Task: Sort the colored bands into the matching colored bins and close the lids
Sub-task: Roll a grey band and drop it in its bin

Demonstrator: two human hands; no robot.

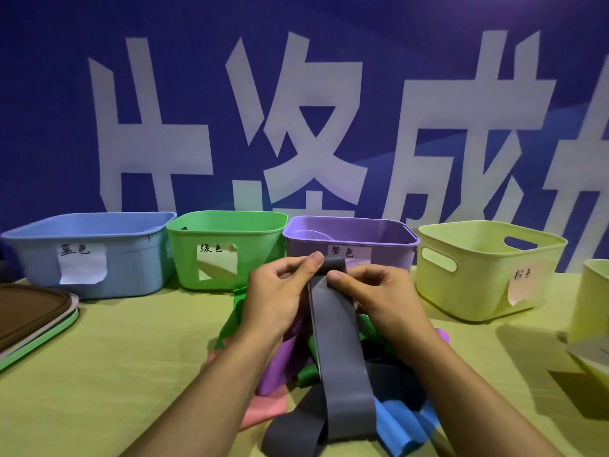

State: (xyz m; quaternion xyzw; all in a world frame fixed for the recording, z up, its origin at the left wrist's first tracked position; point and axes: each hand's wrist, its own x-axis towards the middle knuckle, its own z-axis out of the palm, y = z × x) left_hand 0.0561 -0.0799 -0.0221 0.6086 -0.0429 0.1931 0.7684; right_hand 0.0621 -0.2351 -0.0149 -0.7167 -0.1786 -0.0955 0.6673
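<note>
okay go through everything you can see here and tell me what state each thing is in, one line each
Left hand: pinching the grey band's top edge.
Right hand: pinching the same edge.
Grey band: lifted, hanging onto the pile.
Band pile: loose on the table, unsorted.
Blue bin: open, lid off.
Green bin: open.
Purple bin: open.
Yellow bin: open.
Lids: stacked flat at left.

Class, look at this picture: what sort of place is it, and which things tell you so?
Probably a staged sorting station, not a home: a big printed banner behind, labelled coloured bins such as the green bin, and a cloth-covered table.
</note>
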